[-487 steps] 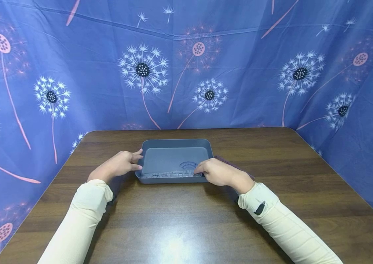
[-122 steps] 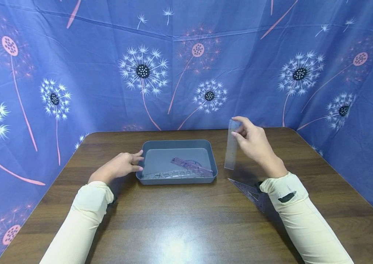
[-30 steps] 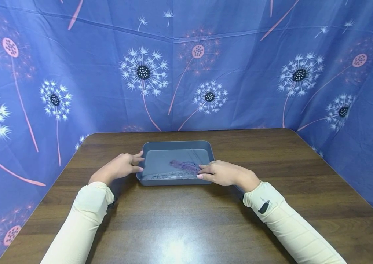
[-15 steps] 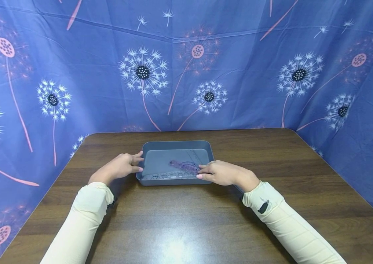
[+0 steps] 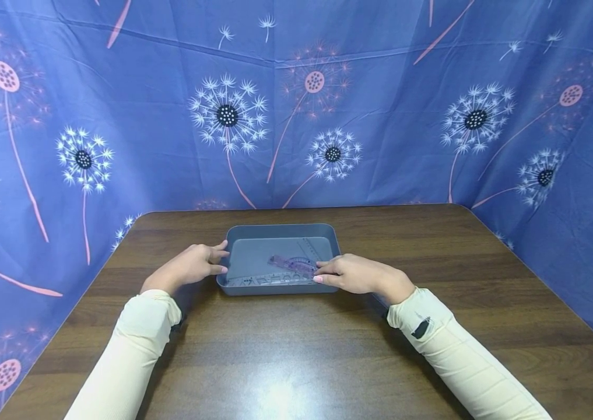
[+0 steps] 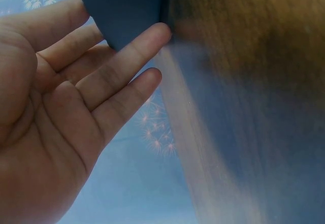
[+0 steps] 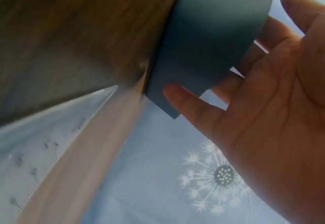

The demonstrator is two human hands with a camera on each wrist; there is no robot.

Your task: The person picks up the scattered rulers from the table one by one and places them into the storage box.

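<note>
In the head view a grey rectangular tray (image 5: 275, 289) sits on the table. My left hand (image 5: 188, 265) rests at its left side, fingers mostly straight across the wall; the left wrist view shows two fingers (image 6: 117, 76) along the outside. From the right, my right hand (image 5: 356, 273) reaches over the opposite wall, thumb and forefinger a little apart beside a purple ruler (image 5: 283, 261). One finger (image 7: 190, 104) lies against the tray's outside in the right wrist view. The tray also holds a clear ruler (image 5: 311, 248), a protractor (image 5: 300, 260) and a clear stencil strip (image 5: 259, 280).
A clear set square (image 7: 45, 155) lies on the wooden table (image 5: 275, 332) right of the tray, mostly covered by my right forearm in the head view. A blue dandelion-print cloth (image 5: 275, 116) hangs behind the table and at both sides.
Since about four seconds ago the clear ruler has gone from my raised right hand into the tray. Over the last second both hands have stayed almost still.
</note>
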